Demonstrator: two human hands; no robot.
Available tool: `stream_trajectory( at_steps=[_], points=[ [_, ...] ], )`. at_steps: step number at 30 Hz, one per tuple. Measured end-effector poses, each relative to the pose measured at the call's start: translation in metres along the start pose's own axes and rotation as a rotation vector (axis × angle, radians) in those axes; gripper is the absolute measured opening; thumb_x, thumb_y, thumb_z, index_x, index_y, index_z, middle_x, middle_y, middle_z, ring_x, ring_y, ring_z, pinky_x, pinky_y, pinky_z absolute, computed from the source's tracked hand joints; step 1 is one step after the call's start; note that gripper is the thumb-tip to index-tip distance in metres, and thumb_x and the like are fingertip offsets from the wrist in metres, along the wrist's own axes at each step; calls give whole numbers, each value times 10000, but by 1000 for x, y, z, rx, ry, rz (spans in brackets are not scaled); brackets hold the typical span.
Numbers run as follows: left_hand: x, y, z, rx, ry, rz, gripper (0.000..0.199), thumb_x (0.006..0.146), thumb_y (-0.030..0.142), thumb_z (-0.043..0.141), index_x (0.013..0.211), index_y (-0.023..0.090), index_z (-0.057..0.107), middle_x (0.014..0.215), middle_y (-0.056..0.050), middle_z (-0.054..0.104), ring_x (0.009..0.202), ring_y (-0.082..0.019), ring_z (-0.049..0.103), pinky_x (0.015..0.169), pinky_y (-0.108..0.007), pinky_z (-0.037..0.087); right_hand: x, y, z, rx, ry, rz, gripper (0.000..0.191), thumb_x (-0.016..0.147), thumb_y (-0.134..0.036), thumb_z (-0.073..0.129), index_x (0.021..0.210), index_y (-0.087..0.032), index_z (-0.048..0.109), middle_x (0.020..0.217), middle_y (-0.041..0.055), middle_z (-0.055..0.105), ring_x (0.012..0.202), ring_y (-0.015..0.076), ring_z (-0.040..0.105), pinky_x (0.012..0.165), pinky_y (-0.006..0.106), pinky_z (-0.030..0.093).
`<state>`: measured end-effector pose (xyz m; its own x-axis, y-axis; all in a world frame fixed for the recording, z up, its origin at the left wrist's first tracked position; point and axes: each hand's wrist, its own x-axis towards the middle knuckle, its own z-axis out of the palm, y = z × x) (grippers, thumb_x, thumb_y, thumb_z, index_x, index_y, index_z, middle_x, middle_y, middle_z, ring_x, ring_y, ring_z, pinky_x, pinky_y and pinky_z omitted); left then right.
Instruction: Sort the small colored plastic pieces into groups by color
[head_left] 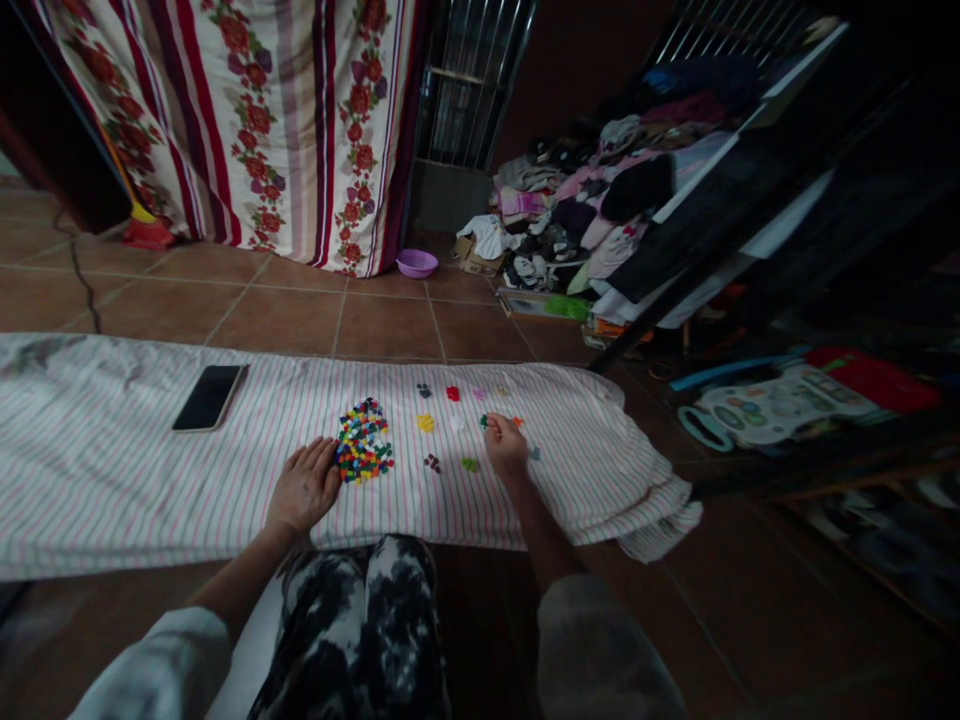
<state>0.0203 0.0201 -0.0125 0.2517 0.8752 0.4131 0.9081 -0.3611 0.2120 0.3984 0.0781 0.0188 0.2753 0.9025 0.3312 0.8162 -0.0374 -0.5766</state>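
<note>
My left hand (304, 487) lies flat on the striped cloth, its fingertips at the edge of a mixed pile of small coloured pieces (364, 443). My right hand (506, 447) is closed in a pinch over a little dark green group (484, 421); whatever is between the fingertips is hidden. Around it sit small single-colour groups: yellow pieces (425, 423), red pieces (452, 394), white pieces (457, 424), brown pieces (433, 463), light green pieces (469, 464), black pieces (424, 390) and pink pieces (479, 394). Orange pieces (517, 422) show partly behind my right hand.
A phone (209, 398) rests on the left of the striped cloth (97, 450). Beyond are a floral curtain (300, 130), a purple basin (417, 263) and a heap of clothes (577, 200). A dark slanted frame (675, 240) stands at the right.
</note>
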Motion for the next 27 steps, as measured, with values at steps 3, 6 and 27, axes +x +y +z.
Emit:
stream_trajectory(
  at_steps=[3, 6, 27],
  points=[
    [1, 2, -2, 6, -11, -6, 464, 918, 343, 338, 1279, 127, 533, 1302, -121, 602, 1274, -252, 496, 1068, -446, 376, -21, -18, 5, 35, -32, -61, 315, 813, -169, 425, 1012, -181, 669, 964, 84, 675, 906, 184, 619, 861, 273, 481],
    [1, 3, -4, 12, -25, -15, 465, 923, 340, 330, 1278, 118, 532, 1302, -127, 600, 1280, -249, 489, 1076, -438, 368, -46, -41, 13, 92, -111, -151, 295, 854, -208, 418, 1002, -193, 672, 957, 76, 672, 895, 180, 620, 830, 271, 486],
    [2, 3, -4, -1, -41, -27, 464, 915, 337, 356, 1280, 112, 532, 1330, -130, 579, 1294, -258, 474, 1078, -454, 369, -91, -122, 74, -15, -349, -257, 342, 899, -136, 424, 1163, -188, 634, 1023, 80, 654, 952, 180, 599, 856, 258, 429]
  ],
)
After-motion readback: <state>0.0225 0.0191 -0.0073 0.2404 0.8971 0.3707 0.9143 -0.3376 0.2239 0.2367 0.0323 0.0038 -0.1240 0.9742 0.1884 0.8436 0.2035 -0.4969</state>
